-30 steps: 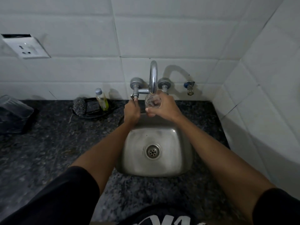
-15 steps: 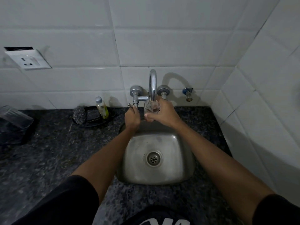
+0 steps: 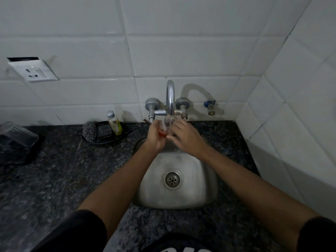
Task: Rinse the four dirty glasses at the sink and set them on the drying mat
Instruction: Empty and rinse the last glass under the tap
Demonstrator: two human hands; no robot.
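Progress: one glass is under the tap being rinsed; I see no drying mat and no other glasses, so how many are finished cannot be told, and setting this one down is not yet done
Container: far left edge of the worktop, clear ribbed plastic over something dark, blurred
Socket: white plastic plate on the glossy white wall tiles, tilted
Dish: dark shallow oval at the back edge of the worktop, holding a coarse wiry scrubber and a small clear bottle of yellowish liquid with a pale cap
Worktop surface: speckled dark granite, polished
Left hand: fingers curled round the lower part of the glass, just below the spout
Glass: small, clear, held over the back edge of the sink; reddish-orange residue shows at its base, so I judge it not clean yet
Tap: chrome gooseneck with two round valves, wall-mounted
Right hand: fingers loosely spread and touching the side of the glass; whether it actually grips I cannot tell
Sink: small brushed steel basin, rounded square, ringed drain in the middle
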